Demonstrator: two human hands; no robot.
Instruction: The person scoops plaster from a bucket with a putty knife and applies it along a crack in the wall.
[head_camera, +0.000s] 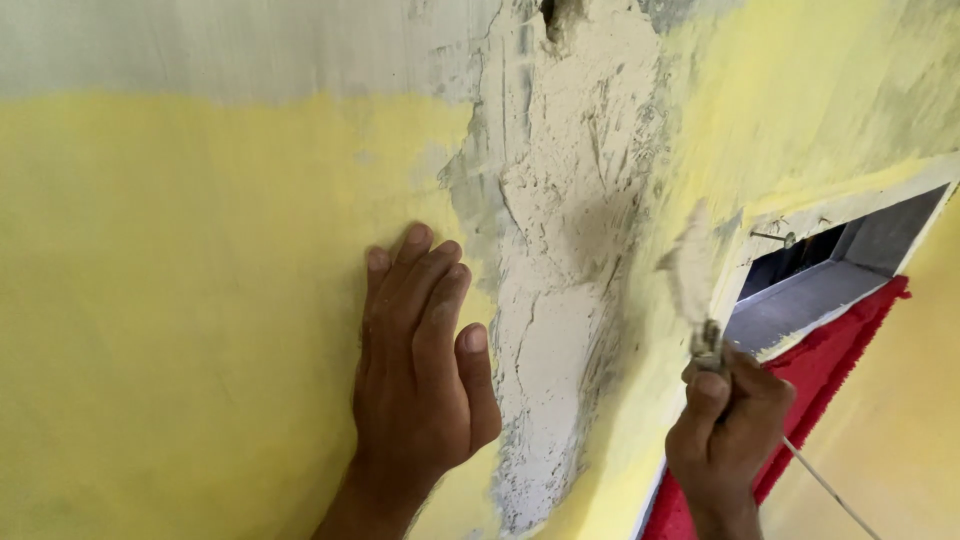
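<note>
Left hand (420, 365) spread flat on yellow painted wall (200, 300), right hand (728, 430) fisted round plaster-caked metal trowel (695, 280), right of rough grey plaster strip (560, 270). Mid-patching; next needs smoothing pressure w/ blade.

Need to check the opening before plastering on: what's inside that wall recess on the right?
The recess shows grey inner faces and a screw at its upper edge. Its depth is dark, so nothing more is visible. Red cloth lies below it, by the right hand.
</note>
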